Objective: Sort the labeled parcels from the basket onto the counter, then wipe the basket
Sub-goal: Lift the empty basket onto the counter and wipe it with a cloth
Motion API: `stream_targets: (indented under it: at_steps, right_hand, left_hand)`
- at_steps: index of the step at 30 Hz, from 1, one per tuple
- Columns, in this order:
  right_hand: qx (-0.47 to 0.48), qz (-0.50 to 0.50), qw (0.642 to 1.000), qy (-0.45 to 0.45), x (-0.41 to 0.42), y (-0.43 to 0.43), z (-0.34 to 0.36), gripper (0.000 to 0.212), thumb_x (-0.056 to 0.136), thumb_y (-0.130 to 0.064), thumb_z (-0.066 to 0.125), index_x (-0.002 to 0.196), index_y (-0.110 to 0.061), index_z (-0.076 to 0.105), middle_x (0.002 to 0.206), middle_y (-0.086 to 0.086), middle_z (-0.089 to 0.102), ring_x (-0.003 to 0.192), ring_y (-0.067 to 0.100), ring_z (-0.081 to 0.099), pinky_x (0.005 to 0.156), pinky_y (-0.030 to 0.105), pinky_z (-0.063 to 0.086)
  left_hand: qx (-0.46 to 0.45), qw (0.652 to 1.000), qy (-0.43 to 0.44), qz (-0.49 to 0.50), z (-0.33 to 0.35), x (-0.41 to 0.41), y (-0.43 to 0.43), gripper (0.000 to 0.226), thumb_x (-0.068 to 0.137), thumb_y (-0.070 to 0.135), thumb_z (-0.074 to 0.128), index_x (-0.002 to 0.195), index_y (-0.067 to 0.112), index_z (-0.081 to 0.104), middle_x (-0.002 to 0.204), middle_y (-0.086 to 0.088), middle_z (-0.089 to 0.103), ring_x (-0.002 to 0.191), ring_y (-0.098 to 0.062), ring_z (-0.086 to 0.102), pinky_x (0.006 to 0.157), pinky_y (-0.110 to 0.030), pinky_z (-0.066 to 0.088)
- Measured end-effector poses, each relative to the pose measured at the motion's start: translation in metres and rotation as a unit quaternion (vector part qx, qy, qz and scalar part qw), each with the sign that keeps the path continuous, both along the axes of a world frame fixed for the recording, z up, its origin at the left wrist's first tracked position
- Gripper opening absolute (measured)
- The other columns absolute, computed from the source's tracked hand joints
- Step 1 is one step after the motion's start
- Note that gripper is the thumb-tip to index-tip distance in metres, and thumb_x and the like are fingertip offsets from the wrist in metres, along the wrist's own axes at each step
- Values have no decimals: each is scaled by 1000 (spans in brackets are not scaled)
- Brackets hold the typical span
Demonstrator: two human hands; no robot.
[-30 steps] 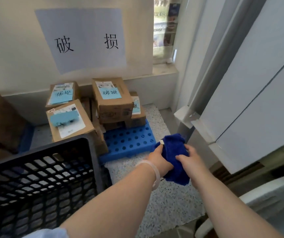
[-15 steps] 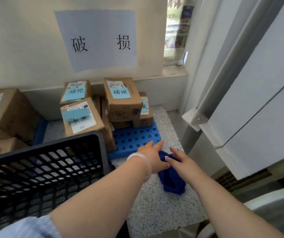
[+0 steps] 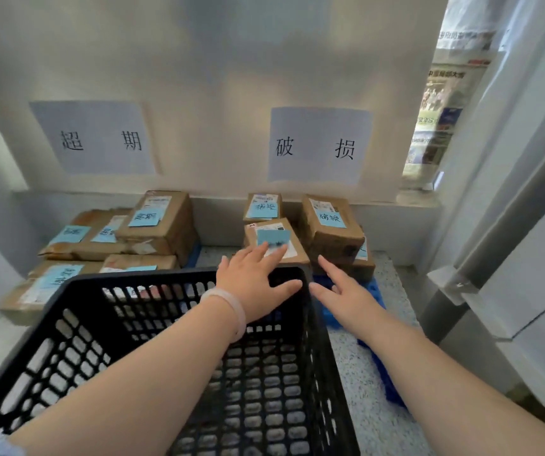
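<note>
I get a single view, from the head camera: wide-angle, set high, tilted forward and down. It faces the wall (image 3: 218, 60) squarely and sits close over the basket (image 3: 152, 278), whose near end runs off the bottom edge. The left hand (image 3: 251, 284) and right hand (image 3: 347, 299) reach in from below, mid-frame. Straight lines bow toward the edges.

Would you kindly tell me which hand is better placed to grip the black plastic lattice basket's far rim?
Left. The left hand lies open over the far rim of the black plastic lattice basket; the right hand, also open, hovers outside its right wall.
</note>
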State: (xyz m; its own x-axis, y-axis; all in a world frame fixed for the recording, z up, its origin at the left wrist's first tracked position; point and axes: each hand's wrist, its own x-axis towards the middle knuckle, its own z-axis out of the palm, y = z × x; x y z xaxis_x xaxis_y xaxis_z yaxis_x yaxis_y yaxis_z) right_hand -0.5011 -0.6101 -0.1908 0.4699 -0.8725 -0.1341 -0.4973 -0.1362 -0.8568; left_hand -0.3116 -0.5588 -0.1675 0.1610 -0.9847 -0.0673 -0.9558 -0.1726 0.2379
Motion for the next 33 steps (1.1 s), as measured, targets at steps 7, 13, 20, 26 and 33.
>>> stream_targets:
  at_steps: [7,13,20,26,33]
  right_hand:
    - [-53,26,985,162,42,54,-15,86,89,-52,63,155,-42,9,164,-8,-7,151,20,0,122,42,14]
    - [-5,-67,977,201,28,71,-19,94,89,-41,69,158,-29,6,164,3,12,150,23,16,117,38,20]
    - [68,-136,961,232,27,95,-39,101,87,-47,70,155,-42,-5,159,6,29,99,27,60,61,33,58]
    - [105,-172,966,164,31,108,-29,93,86,-48,69,153,-50,3,162,2,20,113,32,55,59,40,62]
    - [116,-185,967,131,39,134,-28,103,80,-57,71,157,-37,5,162,4,21,129,34,47,61,40,62]
  left_hand:
    - [55,994,18,96,-3,112,112,79,86,82,29,155,49,7,167,8,8,153,-22,9,123,-51,14]
    - [65,982,32,172,-26,196,193,89,81,86,32,156,46,8,167,6,5,153,-21,6,124,-48,12]
    - [52,966,114,228,-62,238,235,96,80,81,48,156,43,4,166,2,-16,153,-28,-5,123,-47,10]
    - [7,920,279,275,-60,248,235,92,81,67,61,157,29,24,167,-5,7,153,-27,12,120,-48,20]
    - [-55,885,339,315,-61,253,268,98,59,82,69,142,34,52,159,-4,34,143,-30,34,114,-55,33]
